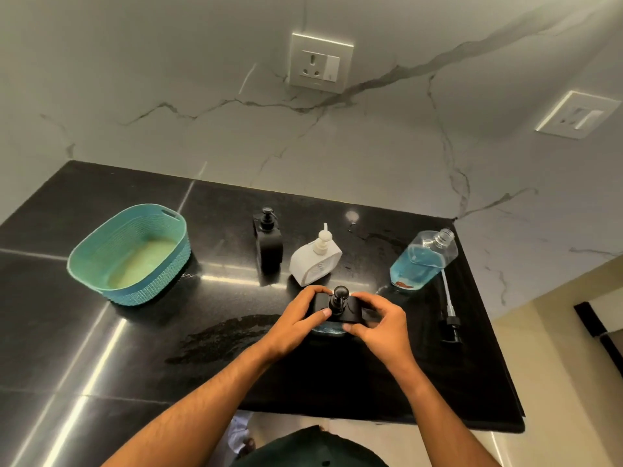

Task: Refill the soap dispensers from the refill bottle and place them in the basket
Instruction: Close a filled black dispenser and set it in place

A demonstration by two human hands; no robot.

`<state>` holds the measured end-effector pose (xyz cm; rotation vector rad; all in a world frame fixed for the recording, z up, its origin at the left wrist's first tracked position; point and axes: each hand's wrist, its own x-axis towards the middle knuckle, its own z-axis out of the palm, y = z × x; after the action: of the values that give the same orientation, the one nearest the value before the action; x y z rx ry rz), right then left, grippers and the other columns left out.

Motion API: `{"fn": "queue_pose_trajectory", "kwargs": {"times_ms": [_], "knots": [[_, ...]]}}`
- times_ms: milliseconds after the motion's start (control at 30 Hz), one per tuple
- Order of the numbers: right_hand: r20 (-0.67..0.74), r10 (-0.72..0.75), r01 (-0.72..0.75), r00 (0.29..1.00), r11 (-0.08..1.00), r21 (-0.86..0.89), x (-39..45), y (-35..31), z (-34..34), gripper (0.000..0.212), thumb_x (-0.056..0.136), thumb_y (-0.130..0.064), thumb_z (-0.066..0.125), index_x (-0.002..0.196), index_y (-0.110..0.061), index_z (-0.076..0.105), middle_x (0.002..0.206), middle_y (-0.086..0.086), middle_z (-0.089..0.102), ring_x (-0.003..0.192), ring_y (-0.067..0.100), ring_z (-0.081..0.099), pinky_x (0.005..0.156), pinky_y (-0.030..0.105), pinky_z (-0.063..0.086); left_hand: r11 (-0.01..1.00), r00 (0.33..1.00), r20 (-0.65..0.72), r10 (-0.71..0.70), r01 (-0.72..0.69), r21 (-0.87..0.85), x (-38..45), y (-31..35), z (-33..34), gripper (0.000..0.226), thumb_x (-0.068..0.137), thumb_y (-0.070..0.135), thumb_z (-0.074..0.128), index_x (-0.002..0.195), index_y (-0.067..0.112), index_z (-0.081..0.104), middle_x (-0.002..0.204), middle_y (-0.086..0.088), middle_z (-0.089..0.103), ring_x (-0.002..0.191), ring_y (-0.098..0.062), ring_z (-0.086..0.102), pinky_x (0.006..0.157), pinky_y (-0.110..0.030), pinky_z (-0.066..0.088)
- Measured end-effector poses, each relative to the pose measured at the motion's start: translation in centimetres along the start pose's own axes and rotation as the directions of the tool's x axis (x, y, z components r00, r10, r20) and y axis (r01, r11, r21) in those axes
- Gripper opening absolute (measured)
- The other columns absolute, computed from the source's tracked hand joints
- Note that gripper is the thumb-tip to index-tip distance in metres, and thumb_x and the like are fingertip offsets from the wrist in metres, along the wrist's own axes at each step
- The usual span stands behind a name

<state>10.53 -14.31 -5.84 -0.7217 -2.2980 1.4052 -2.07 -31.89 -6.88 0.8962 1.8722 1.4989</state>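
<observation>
Dispenser (337,306) with the black pump cap sits low centre of the frame, standing on the dark surface (101,348), and both hands are on it. Left hand (296,321) curls round its left shoulder, thumb pressed near the pump neck; right hand (377,323) pinches the right side of the cap, fingers (362,298) bent over the far edge. A hint of blue shows under the cap, so I'd judge there's soap in it and it has some weight now. Hard plastic or glass, I can't tell which, but stiff either way, and likely slick: there's a wet smear on the surface just left of it. Best hold looks like the body low down, both sides, not the pump head, which would give under pressure. Refill bottle (423,259), right of centre, stands open-necked and part full of blue liquid, its own pump (450,315) lying beside it. White dispenser (315,261) and black dispenser (268,239) wait behind, centre frame. Teal basket (101,274), left, holds none of them yet.
</observation>
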Motion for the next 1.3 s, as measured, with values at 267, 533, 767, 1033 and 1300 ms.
{"fn": "queue_pose_trajectory", "kwargs": {"times_ms": [267, 533, 767, 1033, 1300], "knots": [[0.043, -0.099, 0.096, 0.994, 0.994, 0.052, 1.7, -5.5, 4.6, 0.06, 0.056, -0.001, 0.097, 0.108, -0.021, 0.076, 0.107, -0.005, 0.076, 0.105, 0.011, 0.071, 0.08, 0.021, 0.059, 0.997, 0.983, -0.166, 0.074, -0.075, 0.002, -2.2, 1.2, -6.6, 0.038, 0.098, 0.045, 0.062, 0.134, 0.035, 0.055, 0.132, 0.012, 0.061, 0.126, -0.011, 0.059, 0.107, -0.036, 0.047], [0.101, -0.245, 0.236, 0.964, 0.968, 0.089, 4.0, -12.6, 10.9, 0.059, 0.059, -0.01, 0.098, 0.113, -0.018, 0.076, 0.107, -0.006, 0.076, 0.106, 0.009, 0.07, 0.083, 0.018, 0.057, 0.982, 0.911, -0.368, 0.187, -0.184, 0.043, -4.7, 3.0, -15.2, 0.036, 0.098, 0.036, 0.064, 0.131, 0.023, 0.06, 0.123, 0.0, 0.066, 0.116, -0.023, 0.066, 0.099, -0.05, 0.056], [0.133, -0.374, 0.366, 0.918, 0.927, 0.081, 6.1, -19.1, 16.5, 0.052, 0.064, -0.02, 0.096, 0.111, -0.022, 0.076, 0.102, -0.01, 0.076, 0.096, 0.006, 0.072, 0.087, 0.027, 0.06, 0.969, 0.853, -0.463, 0.24, -0.239, 0.063, -5.4, 4.7, -23.1, 0.039, 0.101, 0.036, 0.054, 0.132, 0.012, 0.059, 0.12, -0.01, 0.066, 0.112, -0.031, 0.065, 0.095, -0.05, 0.056], [0.182, -0.391, 0.388, 0.902, 0.92, 0.051, 9.8, -23.7, 23.4, 0.051, 0.061, -0.023, 0.097, 0.106, -0.016, 0.074, 0.099, -0.006, 0.074, 0.094, 0.005, 0.07, 0.086, 0.019, 0.057, 0.975, 0.823, -0.528, 0.209, -0.219, 0.044, -4.0, 4.1, -31.1, 0.039, 0.106, 0.027, 0.038, 0.13, 0.004, 0.058, 0.122, -0.017, 0.063, 0.11, -0.026, 0.064, 0.093, -0.037, 0.055], [0.173, -0.265, 0.276, 0.949, 0.96, -0.042, 11.8, -23.0, 28.1, 0.048, 0.052, -0.021, 0.099, 0.092, -0.017, 0.072, 0.086, -0.01, 0.07, 0.08, 0.001, 0.065, 0.066, 0.009, 0.049, 0.979, 0.743, -0.644, 0.182, -0.075, 0.189, -1.1, 0.6, -33.0, 0.033, 0.104, 0.021, 0.042, 0.123, 0.011, 0.067, 0.119, -0.002, 0.067, 0.112, -0.016, 0.062, 0.097, -0.034, 0.052]]}}
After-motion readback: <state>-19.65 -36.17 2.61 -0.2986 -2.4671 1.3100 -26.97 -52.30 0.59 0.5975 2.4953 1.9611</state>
